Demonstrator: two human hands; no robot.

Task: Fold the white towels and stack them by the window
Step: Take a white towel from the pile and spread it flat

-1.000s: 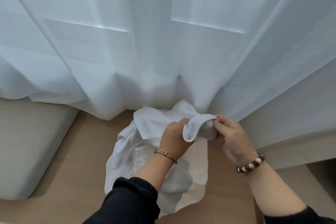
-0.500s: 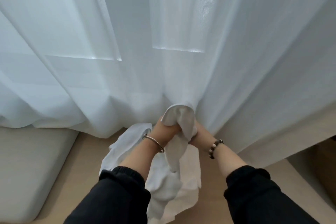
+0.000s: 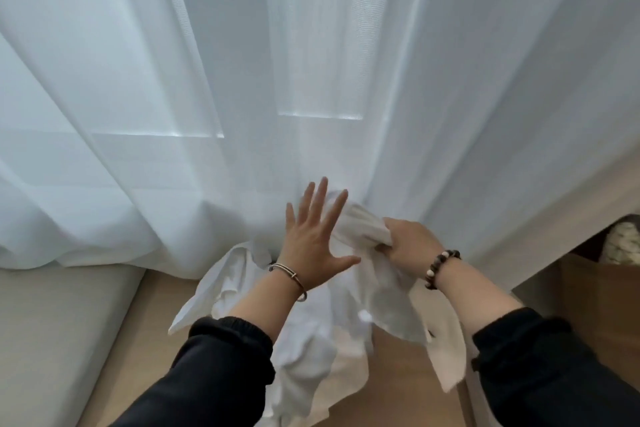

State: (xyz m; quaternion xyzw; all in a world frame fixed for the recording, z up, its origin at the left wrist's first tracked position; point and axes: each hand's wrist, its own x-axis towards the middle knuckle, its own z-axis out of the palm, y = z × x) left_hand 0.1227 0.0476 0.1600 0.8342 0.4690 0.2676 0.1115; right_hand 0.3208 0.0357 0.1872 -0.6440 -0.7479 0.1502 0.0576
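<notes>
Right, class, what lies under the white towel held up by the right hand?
Under the held towel, gripped by the right hand, a crumpled heap of white cloth lies on a light wooden surface. The wood beneath the heap is covered, and its towels cannot be counted.

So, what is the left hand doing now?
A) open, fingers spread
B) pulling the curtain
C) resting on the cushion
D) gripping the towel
A: the left hand shows straight, spread fingers that grip nothing; only the right hand grips the white towel.
</notes>
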